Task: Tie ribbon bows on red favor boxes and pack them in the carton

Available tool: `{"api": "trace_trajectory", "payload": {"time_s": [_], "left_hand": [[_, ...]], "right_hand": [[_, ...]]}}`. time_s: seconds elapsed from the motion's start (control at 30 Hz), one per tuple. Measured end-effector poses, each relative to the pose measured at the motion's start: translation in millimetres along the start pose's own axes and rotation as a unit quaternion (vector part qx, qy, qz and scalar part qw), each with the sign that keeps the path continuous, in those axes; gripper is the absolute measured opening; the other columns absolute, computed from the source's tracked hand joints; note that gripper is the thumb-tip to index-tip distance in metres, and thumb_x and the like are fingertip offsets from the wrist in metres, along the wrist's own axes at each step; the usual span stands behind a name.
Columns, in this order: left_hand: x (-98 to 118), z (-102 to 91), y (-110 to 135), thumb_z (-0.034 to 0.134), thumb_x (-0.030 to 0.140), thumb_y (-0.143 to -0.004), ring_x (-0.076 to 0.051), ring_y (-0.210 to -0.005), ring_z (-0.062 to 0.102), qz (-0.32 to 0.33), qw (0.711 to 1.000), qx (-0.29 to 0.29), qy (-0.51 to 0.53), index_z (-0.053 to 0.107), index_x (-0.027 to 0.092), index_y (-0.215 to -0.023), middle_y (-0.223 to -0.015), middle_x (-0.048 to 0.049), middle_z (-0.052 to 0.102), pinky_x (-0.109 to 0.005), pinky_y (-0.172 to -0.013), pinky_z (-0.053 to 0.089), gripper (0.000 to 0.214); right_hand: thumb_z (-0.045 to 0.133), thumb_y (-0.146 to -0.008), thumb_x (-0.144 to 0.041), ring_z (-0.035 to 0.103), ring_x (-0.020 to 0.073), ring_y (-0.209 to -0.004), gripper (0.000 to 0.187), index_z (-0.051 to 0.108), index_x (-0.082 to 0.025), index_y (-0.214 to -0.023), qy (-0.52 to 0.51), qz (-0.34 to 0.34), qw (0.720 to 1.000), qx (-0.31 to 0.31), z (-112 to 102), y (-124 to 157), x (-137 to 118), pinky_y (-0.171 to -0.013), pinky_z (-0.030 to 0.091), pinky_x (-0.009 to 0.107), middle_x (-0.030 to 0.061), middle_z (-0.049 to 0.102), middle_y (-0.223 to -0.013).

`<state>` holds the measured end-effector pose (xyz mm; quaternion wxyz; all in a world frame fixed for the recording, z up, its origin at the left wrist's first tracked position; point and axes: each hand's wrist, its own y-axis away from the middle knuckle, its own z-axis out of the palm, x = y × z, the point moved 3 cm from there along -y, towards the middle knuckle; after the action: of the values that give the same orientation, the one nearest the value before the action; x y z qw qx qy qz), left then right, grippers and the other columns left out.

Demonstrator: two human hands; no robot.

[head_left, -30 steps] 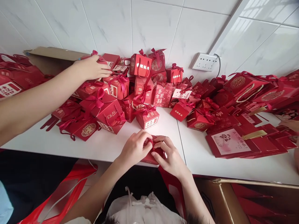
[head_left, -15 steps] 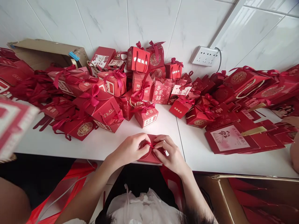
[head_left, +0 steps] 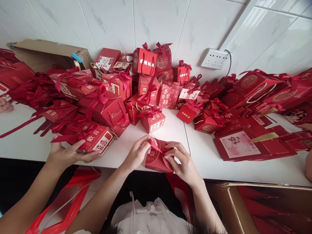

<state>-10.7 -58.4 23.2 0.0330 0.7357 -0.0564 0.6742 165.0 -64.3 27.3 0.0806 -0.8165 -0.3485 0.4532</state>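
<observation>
A red gift box (head_left: 157, 161) with a round flap lies at the table's front edge between my hands. My left hand (head_left: 140, 150) is closed and pinches a loop of the dark red ribbon (head_left: 154, 145), drawn up toward the left. On the box's right side my right hand (head_left: 179, 159) is closed on the same ribbon near its knot, fingers bent over the lid. Just behind stands a finished-looking red box with a bow (head_left: 152, 121).
A co-worker's hand (head_left: 70, 151) holds a red box (head_left: 103, 139) at the left. Red boxes with bows pile along the wall. Flat red boxes (head_left: 240, 144) lie at the right, above a carton (head_left: 231, 208). A power strip (head_left: 214, 59) hangs on the wall.
My left hand has pulled a ribbon loop out to the left, uncovering more of the lid. A co-worker's hand has brought a red box onto the table at the left.
</observation>
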Motion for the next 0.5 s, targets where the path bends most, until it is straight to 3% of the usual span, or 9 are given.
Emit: {"api": "trace_trajectory", "payload": {"time_s": [0.1,0.17,0.3,0.5], "left_hand": [[2,0.1,2,0.038,0.035,-0.089,-0.013,-0.06,0.042,0.002,1.0,-0.025,-0.014,0.047,0.02,-0.07,-0.061,0.0024,0.041,-0.026,-0.061,0.039,0.026],[5,0.3,3,0.043,0.034,-0.086,-0.012,-0.061,0.044,0.008,0.997,-0.031,-0.076,0.047,0.019,-0.068,-0.063,0.0021,0.044,-0.025,-0.06,0.039,0.023],[12,-1.5,4,0.048,0.03,-0.083,-0.011,-0.058,0.045,0.04,0.981,0.03,-0.19,0.044,0.019,-0.061,-0.062,0.0024,0.047,-0.024,-0.057,0.038,0.025],[0,-1.4,0,0.038,0.025,-0.085,-0.011,-0.051,0.048,-0.018,0.995,0.077,0.061,0.05,0.018,-0.065,-0.053,0.0034,0.047,-0.025,-0.058,0.041,0.025]], "right_hand": [[0.051,-0.091,-0.016,0.056,0.0215,-0.105,0.009,0.057,-0.022,-0.088,0.002,0.01,1.0,0.0,0,1,0,-0.087,0.05,0.039,0.009,0.057,-0.102],[0.051,-0.091,-0.016,0.056,0.0216,-0.104,0.008,0.057,-0.022,-0.089,0.003,0.016,1.0,-0.001,0,2,1,-0.087,0.05,0.039,0.0088,0.057,-0.102],[0.052,-0.09,-0.015,0.056,0.0211,-0.105,0.008,0.057,-0.022,-0.089,0.005,0.014,1.0,0.001,0,2,-1,-0.087,0.049,0.038,0.0085,0.058,-0.101],[0.05,-0.091,-0.015,0.056,0.0214,-0.102,0.009,0.057,-0.021,-0.09,0.006,0.004,1.0,0.013,-1,1,0,-0.084,0.05,0.038,0.0088,0.058,-0.1]]}}
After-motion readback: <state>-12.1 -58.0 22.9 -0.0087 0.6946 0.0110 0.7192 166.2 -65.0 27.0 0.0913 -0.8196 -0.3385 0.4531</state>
